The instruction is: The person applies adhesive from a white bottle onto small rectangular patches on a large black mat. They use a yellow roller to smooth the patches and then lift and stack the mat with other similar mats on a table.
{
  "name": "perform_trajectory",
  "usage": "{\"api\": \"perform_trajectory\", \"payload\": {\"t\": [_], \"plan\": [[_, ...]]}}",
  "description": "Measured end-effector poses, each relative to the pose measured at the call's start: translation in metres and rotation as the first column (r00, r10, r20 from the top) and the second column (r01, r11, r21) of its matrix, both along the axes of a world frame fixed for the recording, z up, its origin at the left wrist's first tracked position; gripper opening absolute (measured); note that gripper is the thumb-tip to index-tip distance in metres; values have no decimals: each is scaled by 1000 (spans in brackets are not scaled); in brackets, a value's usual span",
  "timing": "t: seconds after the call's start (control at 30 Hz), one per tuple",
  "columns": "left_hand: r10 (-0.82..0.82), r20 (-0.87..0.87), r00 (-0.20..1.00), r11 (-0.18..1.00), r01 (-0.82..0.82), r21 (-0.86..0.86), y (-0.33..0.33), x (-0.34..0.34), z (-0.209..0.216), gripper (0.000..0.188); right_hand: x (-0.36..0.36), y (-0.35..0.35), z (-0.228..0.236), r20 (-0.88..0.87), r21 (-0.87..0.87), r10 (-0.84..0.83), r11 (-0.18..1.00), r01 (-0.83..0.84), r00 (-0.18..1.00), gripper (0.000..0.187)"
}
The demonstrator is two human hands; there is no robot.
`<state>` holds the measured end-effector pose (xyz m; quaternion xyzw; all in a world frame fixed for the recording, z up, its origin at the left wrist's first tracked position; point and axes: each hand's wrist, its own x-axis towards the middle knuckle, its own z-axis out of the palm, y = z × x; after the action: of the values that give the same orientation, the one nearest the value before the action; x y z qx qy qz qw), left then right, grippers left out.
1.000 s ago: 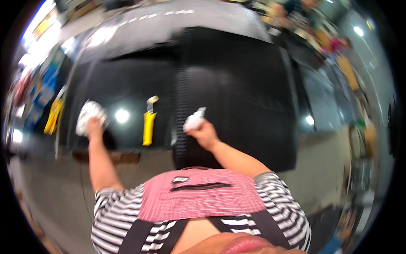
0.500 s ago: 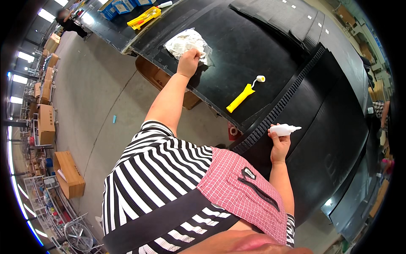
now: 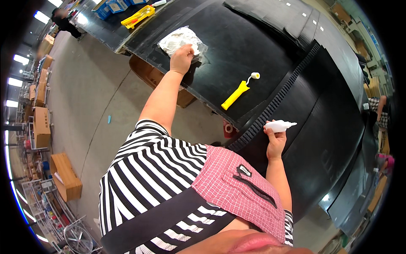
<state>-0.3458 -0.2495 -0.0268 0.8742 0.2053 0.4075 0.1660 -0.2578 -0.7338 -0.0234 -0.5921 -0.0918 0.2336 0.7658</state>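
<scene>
My left hand (image 3: 182, 59) is closed at the near edge of a clear plastic bag of crumpled white material (image 3: 181, 39), which lies on the black table surface (image 3: 211, 31). Its fingertips pinch the bag, though they are partly hidden. In my right hand (image 3: 275, 142) is a white squeeze bottle (image 3: 278, 125), held tilted sideways with its nozzle pointing right, over a black rubber sheet (image 3: 317, 139). Between both hands a small roller with a yellow handle (image 3: 235, 96) rests on the table. A ridged black strip (image 3: 270, 108) runs diagonally beside the bottle.
A yellow tray with tools (image 3: 138, 17) and blue boxes (image 3: 116, 6) stand at the far left. More black sheets (image 3: 275, 19) lie at the far right. Below the table edge are a brown carton (image 3: 146, 72) and a red object (image 3: 229, 128). Another person (image 3: 63, 21) stands far left.
The whole view has shifted slightly, so things sit a little further left. My left hand stays at the bag, and my right hand keeps the bottle over the black sheet.
</scene>
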Motion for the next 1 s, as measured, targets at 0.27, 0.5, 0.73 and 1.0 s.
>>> {"api": "perform_trajectory", "payload": {"t": [0.27,0.5,0.73,1.0], "plan": [[19,-10,1000,997,-18,70,1,-1,6,6,1,-1,-8,50,6,42,999,-43,998,36],[-103,190,976,979,133,-152,-74,11,53,8,4,-7,-17,76,31,27,999,-30,997,35],[-376,396,838,119,467,-876,-228,14,44,28,2,-5,15,-18,-19,21,1000,-22,1000,32],[-568,331,753,327,576,-750,-289,14,37,37,-3,-66,50,-101,158,-231,957,245,968,29]]}}
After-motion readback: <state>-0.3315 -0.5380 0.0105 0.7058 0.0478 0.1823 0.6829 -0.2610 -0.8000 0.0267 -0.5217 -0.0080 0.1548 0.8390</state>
